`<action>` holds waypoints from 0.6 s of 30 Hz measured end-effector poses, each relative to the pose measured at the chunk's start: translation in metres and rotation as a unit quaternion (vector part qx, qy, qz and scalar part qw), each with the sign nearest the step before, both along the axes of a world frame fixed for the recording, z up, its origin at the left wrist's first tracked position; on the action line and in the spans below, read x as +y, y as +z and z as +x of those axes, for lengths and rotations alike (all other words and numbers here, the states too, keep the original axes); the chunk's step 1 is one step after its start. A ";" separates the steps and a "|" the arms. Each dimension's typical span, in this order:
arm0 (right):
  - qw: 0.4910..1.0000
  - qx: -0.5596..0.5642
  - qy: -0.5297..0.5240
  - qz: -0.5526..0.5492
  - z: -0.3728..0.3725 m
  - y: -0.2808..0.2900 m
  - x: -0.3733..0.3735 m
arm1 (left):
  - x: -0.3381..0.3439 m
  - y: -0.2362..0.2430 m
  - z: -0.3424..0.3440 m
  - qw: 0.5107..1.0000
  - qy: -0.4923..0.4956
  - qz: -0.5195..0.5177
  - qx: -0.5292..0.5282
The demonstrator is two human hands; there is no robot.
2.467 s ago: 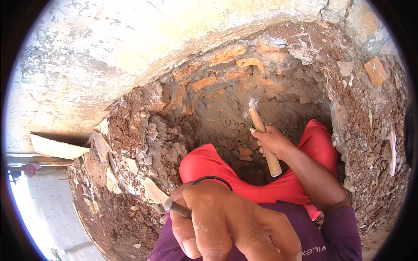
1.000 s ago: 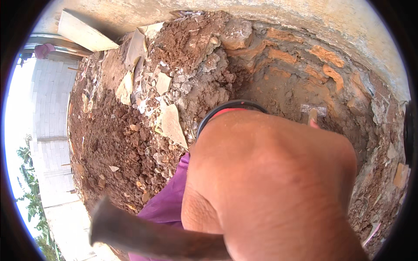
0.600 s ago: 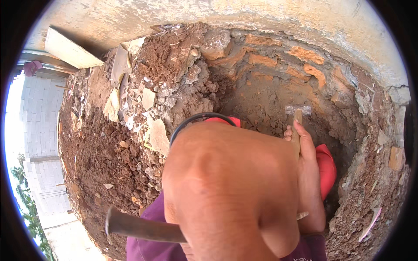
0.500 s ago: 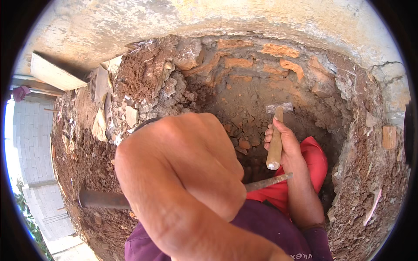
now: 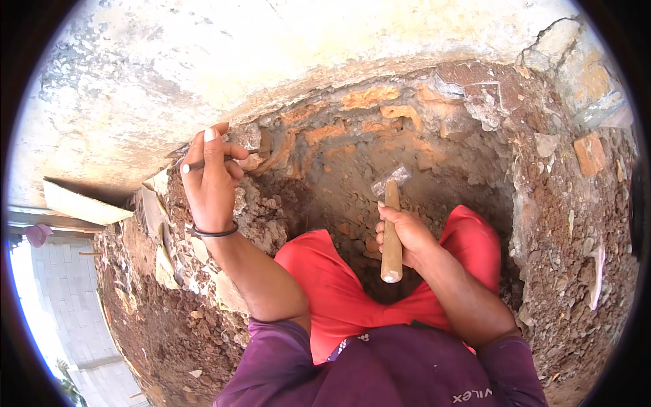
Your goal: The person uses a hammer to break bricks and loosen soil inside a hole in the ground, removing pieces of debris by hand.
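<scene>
My left hand is raised at the left rim of the dug hole, closed around a dark metal chisel. The chisel lies crosswise, its round struck end to the left and its other end by the broken edge under the wall. My right hand grips the wooden handle of a hammer above the middle of the hole. The hammer's metal head points away from me and touches nothing that I can make out.
Broken orange bricks line the hole's far side below the plastered wall. Loose soil and rubble flank the hole. A loose brick piece lies at right, and a pale board leans at far left.
My left hand has swung from close in front of me to the wall's foot at the left, carrying the chisel. The hammer in my right hand has shifted slightly left.
</scene>
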State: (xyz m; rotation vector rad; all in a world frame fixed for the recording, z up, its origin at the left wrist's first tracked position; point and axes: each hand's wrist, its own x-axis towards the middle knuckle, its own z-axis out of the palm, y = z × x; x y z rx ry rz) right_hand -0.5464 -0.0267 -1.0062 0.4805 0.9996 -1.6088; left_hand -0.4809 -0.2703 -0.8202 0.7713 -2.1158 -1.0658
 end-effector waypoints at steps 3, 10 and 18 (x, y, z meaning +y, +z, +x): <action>1.000 0.012 0.017 0.002 0.001 0.004 0.000 | -0.005 -0.006 -0.005 0.999 0.007 0.008 0.048; 1.000 0.000 0.003 -0.004 -0.002 -0.007 0.007 | -0.022 -0.029 -0.022 0.979 0.002 0.088 0.183; 1.000 0.021 0.011 0.007 -0.003 -0.003 0.010 | -0.054 -0.056 -0.023 0.908 -0.002 0.194 0.371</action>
